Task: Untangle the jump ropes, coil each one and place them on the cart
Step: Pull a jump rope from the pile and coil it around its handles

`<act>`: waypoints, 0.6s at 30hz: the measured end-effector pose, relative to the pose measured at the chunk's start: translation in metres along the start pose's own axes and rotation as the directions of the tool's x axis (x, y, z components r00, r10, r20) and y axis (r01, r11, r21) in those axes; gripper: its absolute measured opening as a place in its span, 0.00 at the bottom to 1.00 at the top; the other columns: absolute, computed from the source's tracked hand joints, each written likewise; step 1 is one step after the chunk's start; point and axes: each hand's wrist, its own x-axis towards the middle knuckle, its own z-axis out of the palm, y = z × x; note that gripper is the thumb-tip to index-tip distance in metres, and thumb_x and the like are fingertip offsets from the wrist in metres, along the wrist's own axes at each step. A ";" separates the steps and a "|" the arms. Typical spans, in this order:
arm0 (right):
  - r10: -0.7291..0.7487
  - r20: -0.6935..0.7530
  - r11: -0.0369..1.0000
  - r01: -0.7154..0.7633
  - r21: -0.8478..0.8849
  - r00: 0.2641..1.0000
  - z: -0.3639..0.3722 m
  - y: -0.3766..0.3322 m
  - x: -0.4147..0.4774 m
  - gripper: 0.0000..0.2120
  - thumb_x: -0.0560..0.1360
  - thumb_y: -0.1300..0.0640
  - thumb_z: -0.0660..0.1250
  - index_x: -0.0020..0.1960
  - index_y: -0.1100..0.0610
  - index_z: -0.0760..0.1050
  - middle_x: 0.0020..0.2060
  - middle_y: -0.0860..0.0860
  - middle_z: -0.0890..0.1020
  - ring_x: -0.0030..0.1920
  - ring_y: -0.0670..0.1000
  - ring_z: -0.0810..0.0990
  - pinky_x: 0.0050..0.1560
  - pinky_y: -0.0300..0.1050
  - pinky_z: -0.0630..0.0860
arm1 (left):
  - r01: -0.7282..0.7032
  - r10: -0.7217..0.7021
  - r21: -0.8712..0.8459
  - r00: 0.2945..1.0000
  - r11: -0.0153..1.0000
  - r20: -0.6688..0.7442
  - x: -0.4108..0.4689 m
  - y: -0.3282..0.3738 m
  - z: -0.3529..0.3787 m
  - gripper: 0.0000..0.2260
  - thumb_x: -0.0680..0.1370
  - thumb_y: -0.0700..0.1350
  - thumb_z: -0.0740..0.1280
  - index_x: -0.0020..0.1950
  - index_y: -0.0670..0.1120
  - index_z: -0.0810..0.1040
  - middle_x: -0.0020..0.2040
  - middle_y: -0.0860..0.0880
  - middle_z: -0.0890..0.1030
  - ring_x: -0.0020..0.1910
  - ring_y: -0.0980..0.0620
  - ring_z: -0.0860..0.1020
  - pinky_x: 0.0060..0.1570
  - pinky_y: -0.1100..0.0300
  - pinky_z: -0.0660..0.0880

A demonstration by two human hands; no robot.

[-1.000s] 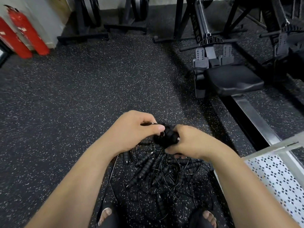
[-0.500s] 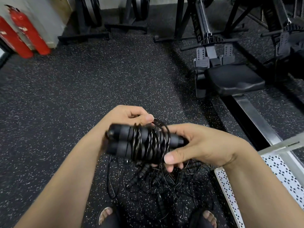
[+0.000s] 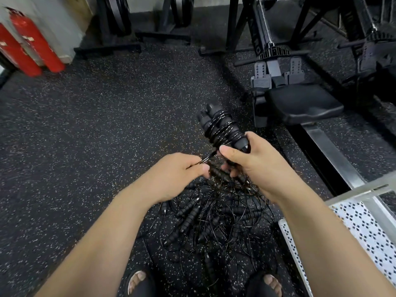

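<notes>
My right hand [image 3: 255, 166] grips the lower end of a coiled jump rope [image 3: 220, 129]: two black handles side by side with thin black cord wound around them, pointing up and away. My left hand [image 3: 177, 174] pinches the loose end of that cord just left of the bundle. Below both hands a tangled pile of black jump ropes [image 3: 210, 215] lies on the speckled rubber floor, with several ribbed handles showing. The white perforated cart [image 3: 364, 228] stands at the lower right.
A rowing machine with a black seat [image 3: 300, 103] and metal rail stands at the right. Two red fire extinguishers [image 3: 27, 48] lean at the far left wall. Weight racks line the back. My sandalled feet [image 3: 139, 281] flank the pile.
The wound bundle has turned from lying crosswise between both hands to pointing up and away in my right hand. My left hand has let go of the handles and now pinches the cord end.
</notes>
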 end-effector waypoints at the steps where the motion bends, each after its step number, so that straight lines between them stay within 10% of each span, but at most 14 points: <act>1: 0.006 -0.040 0.996 -0.010 -0.087 0.999 -0.002 0.002 0.001 0.13 0.82 0.55 0.75 0.60 0.60 0.74 0.52 0.61 0.87 0.38 0.50 0.85 0.36 0.46 0.79 | -0.003 0.003 0.012 1.000 1.000 0.009 -0.001 0.000 0.000 0.14 0.86 0.60 0.62 0.48 0.60 0.85 0.27 0.54 0.73 0.29 0.52 0.71 0.36 0.55 0.69; 10: 0.204 0.045 0.738 -0.124 -0.663 0.978 -0.003 0.013 0.004 0.13 0.83 0.50 0.73 0.60 0.51 0.70 0.47 0.51 0.85 0.30 0.45 0.85 0.31 0.42 0.80 | -0.042 0.042 -0.006 0.998 0.999 0.051 -0.013 0.005 -0.014 0.14 0.84 0.60 0.66 0.44 0.55 0.84 0.31 0.52 0.75 0.29 0.54 0.68 0.33 0.57 0.66; 18: 0.410 0.445 0.741 -0.007 -0.671 0.796 0.005 0.005 -0.010 0.13 0.81 0.56 0.75 0.60 0.53 0.74 0.49 0.48 0.85 0.38 0.48 0.85 0.34 0.42 0.78 | -0.084 0.070 -0.171 0.994 0.982 -0.088 -0.016 -0.008 -0.025 0.11 0.77 0.58 0.77 0.43 0.53 0.83 0.39 0.47 0.83 0.34 0.57 0.74 0.40 0.58 0.71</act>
